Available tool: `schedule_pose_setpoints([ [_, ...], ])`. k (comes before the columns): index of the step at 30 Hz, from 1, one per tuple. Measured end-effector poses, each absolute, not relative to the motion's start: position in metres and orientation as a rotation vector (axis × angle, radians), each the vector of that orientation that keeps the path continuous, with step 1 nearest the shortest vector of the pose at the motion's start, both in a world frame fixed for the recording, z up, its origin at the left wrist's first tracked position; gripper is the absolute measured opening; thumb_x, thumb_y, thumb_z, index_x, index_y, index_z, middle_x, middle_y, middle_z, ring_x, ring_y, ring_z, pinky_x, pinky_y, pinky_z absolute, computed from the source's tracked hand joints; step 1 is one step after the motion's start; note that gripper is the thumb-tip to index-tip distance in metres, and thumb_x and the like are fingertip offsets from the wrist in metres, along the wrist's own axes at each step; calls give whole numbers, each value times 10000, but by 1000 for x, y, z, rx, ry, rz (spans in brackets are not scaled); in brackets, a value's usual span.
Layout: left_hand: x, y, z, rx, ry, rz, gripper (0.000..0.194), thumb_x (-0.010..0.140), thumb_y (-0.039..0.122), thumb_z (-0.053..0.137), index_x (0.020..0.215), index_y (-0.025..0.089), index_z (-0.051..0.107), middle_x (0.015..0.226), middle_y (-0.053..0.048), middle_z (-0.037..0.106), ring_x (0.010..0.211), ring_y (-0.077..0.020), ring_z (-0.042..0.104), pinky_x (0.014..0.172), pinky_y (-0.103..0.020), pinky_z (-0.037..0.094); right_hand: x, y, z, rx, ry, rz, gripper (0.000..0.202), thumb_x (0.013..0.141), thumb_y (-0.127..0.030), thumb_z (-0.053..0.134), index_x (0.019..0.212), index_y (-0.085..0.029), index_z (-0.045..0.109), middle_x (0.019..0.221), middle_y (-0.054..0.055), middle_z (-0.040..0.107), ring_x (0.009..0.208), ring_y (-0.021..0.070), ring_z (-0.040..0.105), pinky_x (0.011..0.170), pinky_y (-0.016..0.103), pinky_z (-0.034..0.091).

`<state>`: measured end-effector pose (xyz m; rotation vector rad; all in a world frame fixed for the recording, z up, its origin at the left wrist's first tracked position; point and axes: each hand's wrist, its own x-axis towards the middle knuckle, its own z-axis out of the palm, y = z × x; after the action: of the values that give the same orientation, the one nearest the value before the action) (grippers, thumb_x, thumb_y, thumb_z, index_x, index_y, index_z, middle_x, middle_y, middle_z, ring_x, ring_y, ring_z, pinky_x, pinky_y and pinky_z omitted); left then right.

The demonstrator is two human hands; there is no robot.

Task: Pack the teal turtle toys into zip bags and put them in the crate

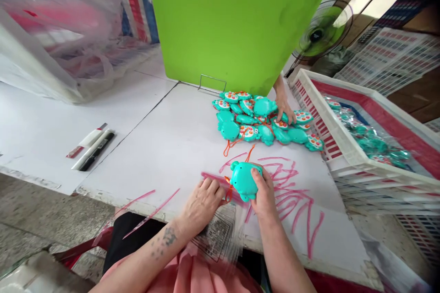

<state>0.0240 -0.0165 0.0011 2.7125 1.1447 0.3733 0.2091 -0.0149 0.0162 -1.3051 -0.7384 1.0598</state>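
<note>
My right hand (264, 190) is closed around a turquoise animal-shaped plastic toy (244, 179), its plain rounded side facing up. From the toy hangs an orange cord (228, 193), and the curled fingertips of my left hand (203, 201) pinch at it. Below my left hand, a stack of clear printed plastic bags (220, 233) lies at the table's front edge, partly covered by my wrist. Ahead is a pile of similar toys (264, 134), several showing white faces with coloured buttons.
Another person's hand (286, 111) reaches into the pile from behind a green board (227, 23). At right, a white crate (330, 146) contains bagged toys. Markers (93, 150) lie on the left of the white table (137, 155). A fan (316, 34) stands behind.
</note>
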Motion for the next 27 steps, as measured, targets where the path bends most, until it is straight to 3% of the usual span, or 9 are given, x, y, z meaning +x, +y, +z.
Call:
schedule_pose_setpoints([
  [7, 23, -22, 7, 2710, 1192, 258, 214, 918, 395, 549, 911, 183, 581, 904, -53, 582, 847, -241, 497, 740, -383, 364, 208, -15, 20, -1251, -772, 1029, 322, 831, -475, 630, 1039, -232, 590, 876, 23, 677, 712, 187, 632, 560, 269, 486],
  [16, 29, -10, -3, 2578, 1331, 509, 243, 970, 376, 453, 919, 168, 567, 861, -55, 600, 842, -236, 501, 803, -394, 375, 214, -17, 18, -1144, -774, 1057, 329, 853, -432, 614, 1100, -215, 616, 974, 67, 692, 825, 219, 646, 684, 338, 518],
  [22, 23, -15, 0, 2630, 1040, 599, 198, 986, 292, 436, 895, 180, 572, 876, -38, 591, 846, -206, 478, 822, -376, 390, 209, -16, 16, -1426, -1164, 781, 381, 870, -403, 631, 1192, -199, 624, 1194, 80, 647, 1090, 236, 587, 933, 356, 467],
  [27, 22, -19, 0, 2601, 1118, 785, 138, 965, 275, 486, 929, 183, 582, 944, -60, 593, 879, -218, 488, 811, -395, 441, 203, -16, 15, -1377, -1550, 826, 387, 932, -345, 551, 1298, -219, 569, 1284, 70, 605, 1179, 220, 551, 1021, 368, 427],
])
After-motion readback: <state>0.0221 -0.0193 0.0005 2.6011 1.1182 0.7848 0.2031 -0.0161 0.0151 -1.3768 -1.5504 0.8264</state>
